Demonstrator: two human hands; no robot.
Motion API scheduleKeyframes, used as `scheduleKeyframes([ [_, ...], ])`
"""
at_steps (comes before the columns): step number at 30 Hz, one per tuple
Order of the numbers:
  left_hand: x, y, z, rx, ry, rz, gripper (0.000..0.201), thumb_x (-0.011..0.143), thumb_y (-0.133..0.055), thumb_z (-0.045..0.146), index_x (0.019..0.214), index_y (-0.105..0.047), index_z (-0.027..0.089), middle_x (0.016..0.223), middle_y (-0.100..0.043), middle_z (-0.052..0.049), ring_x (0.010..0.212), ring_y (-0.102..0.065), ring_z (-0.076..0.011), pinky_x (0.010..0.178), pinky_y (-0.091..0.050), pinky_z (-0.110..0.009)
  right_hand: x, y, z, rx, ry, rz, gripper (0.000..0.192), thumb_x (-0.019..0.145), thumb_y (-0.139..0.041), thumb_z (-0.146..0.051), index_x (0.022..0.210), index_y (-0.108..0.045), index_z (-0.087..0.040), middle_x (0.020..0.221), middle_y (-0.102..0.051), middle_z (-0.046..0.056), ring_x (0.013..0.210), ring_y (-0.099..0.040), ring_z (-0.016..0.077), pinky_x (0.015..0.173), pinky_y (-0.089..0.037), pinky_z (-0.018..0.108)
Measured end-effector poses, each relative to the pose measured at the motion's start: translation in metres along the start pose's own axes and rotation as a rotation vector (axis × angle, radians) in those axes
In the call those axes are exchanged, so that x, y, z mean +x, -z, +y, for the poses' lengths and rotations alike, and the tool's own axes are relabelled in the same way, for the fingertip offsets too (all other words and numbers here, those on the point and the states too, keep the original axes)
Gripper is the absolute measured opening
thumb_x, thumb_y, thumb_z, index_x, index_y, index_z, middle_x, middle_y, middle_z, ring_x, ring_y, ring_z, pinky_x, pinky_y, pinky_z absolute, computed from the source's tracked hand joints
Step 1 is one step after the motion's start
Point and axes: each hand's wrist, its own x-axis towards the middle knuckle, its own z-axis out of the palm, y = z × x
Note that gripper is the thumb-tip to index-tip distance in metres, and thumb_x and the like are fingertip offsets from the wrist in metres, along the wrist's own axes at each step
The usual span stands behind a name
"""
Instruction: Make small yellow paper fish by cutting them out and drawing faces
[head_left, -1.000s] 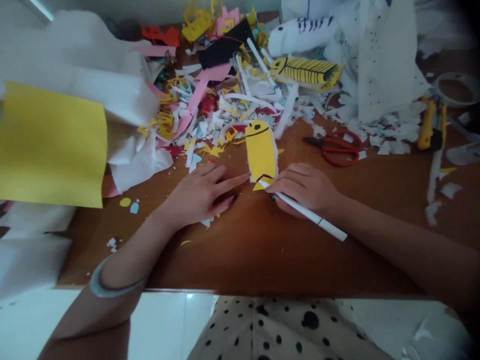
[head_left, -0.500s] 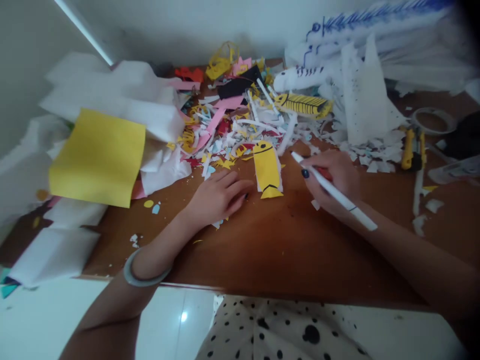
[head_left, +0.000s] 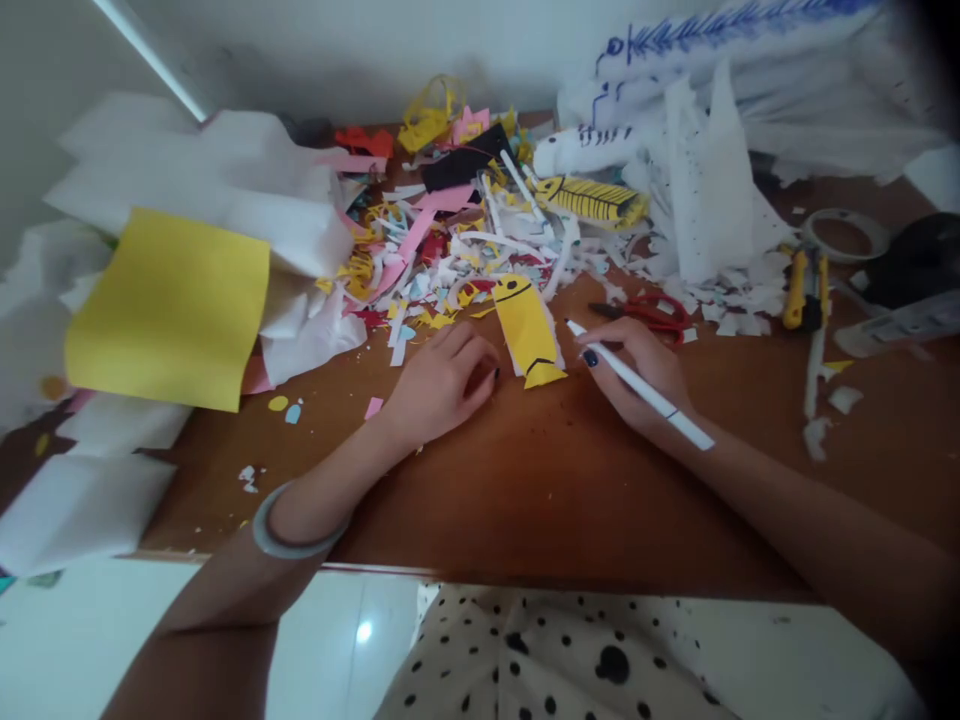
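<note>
Gripping a slim white marker (head_left: 643, 388), right hand (head_left: 637, 375), left hand (head_left: 442, 385) loosely curled, empty, beside yellow paper fish (head_left: 527, 330).

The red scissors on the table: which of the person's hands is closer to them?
Right. The right hand, gripping a white pen, lies just in front of the red scissors. The left hand rests farther away, beyond the yellow paper fish.

The left hand (head_left: 444, 385) is resting palm down with fingers loosely curled; the right hand (head_left: 637, 375) is gripping closed, both forearms reaching forward.
</note>
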Motion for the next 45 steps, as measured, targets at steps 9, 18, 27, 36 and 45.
scheduleKeyframes([
  [9, -0.002, -0.01, -0.009, 0.055, -0.18, 0.004, 0.037, 0.092, -0.051, 0.023, 0.129, -0.056, 0.024, 0.095, -0.055, -0.007, 0.085, -0.051, -0.0202, 0.08, -0.044, -0.034, 0.0, 0.005, 0.002, 0.244, 0.028, -0.294, 0.025, 0.085, -0.058, -0.012, 0.105, -0.068, -0.025, 0.092, -0.071, 0.002, 0.083, -0.063, 0.0191, 0.078, -0.049, 0.036],
  [18, -0.003, -0.012, -0.009, 0.019, -0.186, -0.049, 0.039, 0.091, -0.052, 0.022, 0.13, -0.055, 0.021, 0.097, -0.055, -0.008, 0.088, -0.051, -0.0207, 0.083, -0.045, -0.036, -0.005, 0.004, 0.002, 0.307, -0.259, -0.278, 0.017, 0.085, -0.062, -0.017, 0.1, -0.062, -0.026, 0.093, -0.069, 0.001, 0.085, -0.067, 0.0186, 0.08, -0.052, 0.035],
  [27, -0.003, -0.011, -0.008, 0.016, -0.133, -0.081, 0.048, 0.091, -0.053, 0.024, 0.138, -0.048, 0.022, 0.102, -0.055, -0.008, 0.093, -0.05, -0.0225, 0.087, -0.043, -0.038, -0.002, 0.008, 0.003, 0.299, -0.227, -0.331, 0.016, 0.083, -0.059, -0.015, 0.094, -0.061, -0.026, 0.086, -0.065, 0.0, 0.076, -0.063, 0.0181, 0.069, -0.049, 0.034],
  [36, -0.003, -0.01, -0.003, 0.0, -0.095, -0.095, 0.048, 0.089, -0.054, 0.022, 0.137, -0.049, 0.022, 0.1, -0.055, -0.008, 0.091, -0.049, -0.0229, 0.086, -0.043, -0.039, 0.004, 0.008, 0.001, 0.22, -0.088, -0.3, 0.019, 0.082, -0.057, -0.011, 0.094, -0.059, -0.025, 0.083, -0.065, 0.0, 0.076, -0.058, 0.0185, 0.068, -0.047, 0.033],
  [45, -0.002, -0.01, -0.004, 0.012, -0.094, -0.1, 0.048, 0.088, -0.054, 0.02, 0.136, -0.05, 0.024, 0.1, -0.056, -0.008, 0.091, -0.05, -0.0231, 0.084, -0.043, -0.039, 0.006, 0.006, 0.0, 0.184, -0.037, -0.305, 0.019, 0.079, -0.058, -0.009, 0.093, -0.06, -0.022, 0.082, -0.066, 0.002, 0.078, -0.058, 0.0197, 0.068, -0.047, 0.033],
])
